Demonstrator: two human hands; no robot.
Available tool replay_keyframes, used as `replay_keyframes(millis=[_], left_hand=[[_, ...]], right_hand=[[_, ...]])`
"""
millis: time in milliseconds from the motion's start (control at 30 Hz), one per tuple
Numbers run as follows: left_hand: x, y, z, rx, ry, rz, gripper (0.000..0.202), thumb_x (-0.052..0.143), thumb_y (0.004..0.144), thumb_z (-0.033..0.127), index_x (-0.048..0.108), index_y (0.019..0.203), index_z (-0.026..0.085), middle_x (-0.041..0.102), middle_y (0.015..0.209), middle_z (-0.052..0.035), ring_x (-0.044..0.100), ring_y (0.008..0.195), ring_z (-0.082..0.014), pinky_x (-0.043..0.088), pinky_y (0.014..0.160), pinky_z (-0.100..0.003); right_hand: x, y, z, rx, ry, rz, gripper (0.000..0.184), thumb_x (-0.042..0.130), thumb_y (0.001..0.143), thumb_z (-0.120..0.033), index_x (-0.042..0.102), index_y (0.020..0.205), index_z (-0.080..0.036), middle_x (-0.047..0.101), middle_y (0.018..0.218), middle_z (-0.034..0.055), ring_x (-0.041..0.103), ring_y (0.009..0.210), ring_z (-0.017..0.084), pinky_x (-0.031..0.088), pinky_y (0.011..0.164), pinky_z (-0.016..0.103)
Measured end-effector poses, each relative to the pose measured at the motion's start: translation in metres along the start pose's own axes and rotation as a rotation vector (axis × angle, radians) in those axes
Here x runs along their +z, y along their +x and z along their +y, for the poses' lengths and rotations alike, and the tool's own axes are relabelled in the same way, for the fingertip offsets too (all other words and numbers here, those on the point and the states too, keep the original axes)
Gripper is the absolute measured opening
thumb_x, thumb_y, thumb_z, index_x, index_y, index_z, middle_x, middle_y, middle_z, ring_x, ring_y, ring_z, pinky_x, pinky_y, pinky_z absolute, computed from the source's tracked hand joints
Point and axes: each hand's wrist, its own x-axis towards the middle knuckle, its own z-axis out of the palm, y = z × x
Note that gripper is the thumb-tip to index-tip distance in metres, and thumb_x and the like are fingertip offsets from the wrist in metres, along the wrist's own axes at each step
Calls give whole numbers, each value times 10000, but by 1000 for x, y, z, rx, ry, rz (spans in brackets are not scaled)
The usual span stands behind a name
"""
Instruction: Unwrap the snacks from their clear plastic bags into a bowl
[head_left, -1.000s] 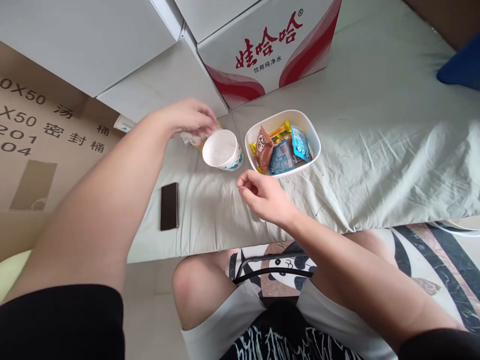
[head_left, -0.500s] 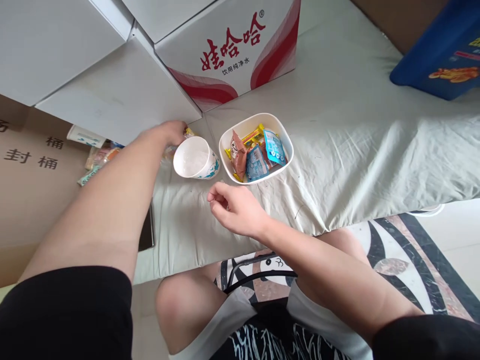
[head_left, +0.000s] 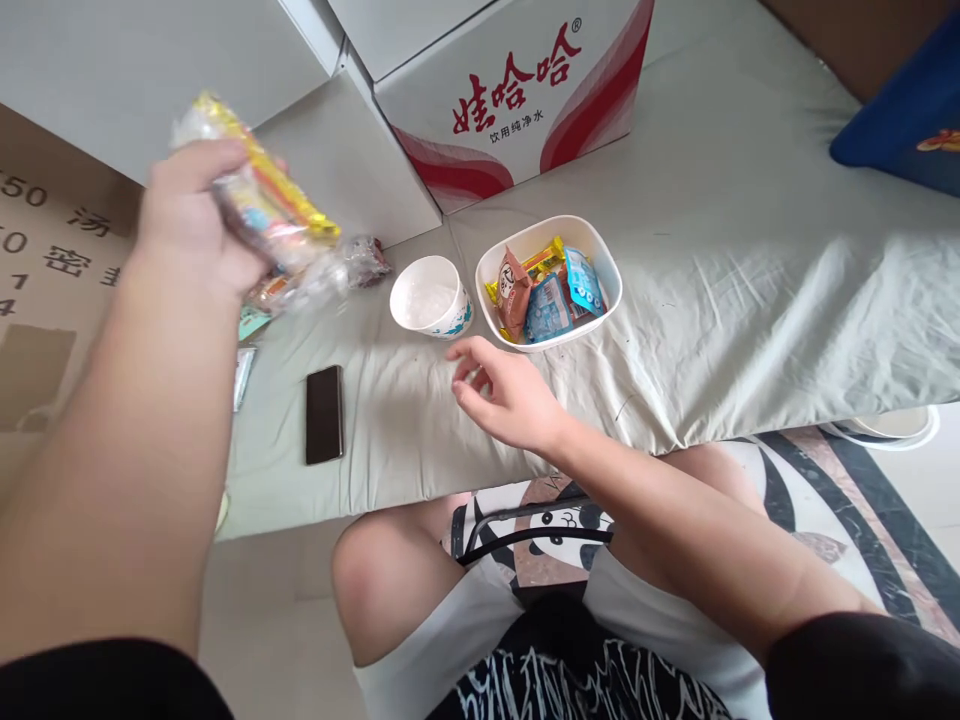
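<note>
At the upper left, my left hand (head_left: 196, 215) is raised and closed around a packaged snack (head_left: 274, 195) in a yellow and clear wrapper, slightly blurred by motion. My right hand (head_left: 506, 395) hovers over the cloth with loosely curled fingers apart and nothing between them. Just beyond it stands a white paper cup (head_left: 426, 295) with a blue-green pattern, its inside showing no snacks. To the cup's right sits a white plastic bowl (head_left: 611, 290) holding several snack packets, among them a brown packet (head_left: 514, 292) and a light blue packet (head_left: 583, 282).
A dark phone (head_left: 324, 415) lies on the pale green cloth (head_left: 390, 450). More wrapped snacks (head_left: 367, 262) rest left of the cup. White and red cartons (head_left: 517, 110) line the back, a brown carton (head_left: 45, 330) the left, and a blue container (head_left: 900, 110) the far right.
My left hand has moved left and up from behind the cup, now with the wrapped snack in it. My right hand's fingers have loosened. The view has shifted left, showing the whole phone.
</note>
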Motion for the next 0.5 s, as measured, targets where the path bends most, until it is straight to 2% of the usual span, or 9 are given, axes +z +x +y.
replay_keyframes(millis=[33,67,133,167,233,300,367,433,500], left_hand=[[-2,-25,-4,42,102,55,69,667,882,178,633,860,233,720,810,29,645,864,-162,544,689,-284],[-3,-51,-13,22,144,86,61,621,885,181,630,848,228,731,814,33,655,794,-164,531,641,-299],[-3,-98,-45,-99,108,150,70,697,784,223,658,840,213,733,762,22,663,696,-170,516,583,-304],[-3,-116,-66,-186,54,176,135,751,726,257,671,819,203,741,756,4,665,676,-176,522,577,-310],[-3,-140,-110,-319,-72,163,207,797,690,326,706,820,192,742,751,-21,645,637,-172,512,564,-318],[-5,-147,-148,-371,-151,114,220,795,716,367,720,828,193,710,698,-19,636,623,-179,509,580,-336],[-7,-146,-175,-327,-184,85,220,804,742,370,710,844,200,711,731,-10,678,707,-180,530,659,-326],[-7,-143,-189,-282,-209,40,284,837,709,393,688,866,209,732,812,-10,713,800,-184,551,735,-314],[-4,-140,-194,-251,-245,-16,401,841,690,492,670,943,232,757,914,-27,743,913,-223,574,788,-336]], right_hand=[[1,0,2,-71,-20,17,399,573,885,-276,576,1281,-223,739,1156,74,707,928,201,549,881,360],[3,0,5,-153,-45,31,492,612,883,-312,551,1364,-226,690,1328,114,694,1112,238,548,989,404],[8,-1,10,-299,-110,30,651,695,872,-407,507,1473,-245,516,1580,147,515,1443,306,458,1178,494],[12,-3,12,-349,-140,7,698,724,866,-448,501,1498,-257,437,1648,146,413,1533,324,405,1230,527],[20,-7,15,-402,-180,-61,695,745,872,-458,527,1504,-268,353,1704,140,323,1593,333,353,1268,558],[29,-13,17,-412,-213,-123,586,731,891,-349,599,1457,-271,349,1710,131,326,1595,328,339,1276,571],[36,-18,21,-378,-262,-149,448,710,880,-227,708,1324,-284,395,1690,104,337,1589,329,327,1279,593],[39,-20,26,-325,-317,-142,313,695,866,-173,788,1139,-296,478,1636,71,361,1574,333,317,1279,610],[38,-19,31,-290,-339,-114,190,699,872,-199,810,1001,-283,563,1553,76,431,1526,336,332,1266,612]])
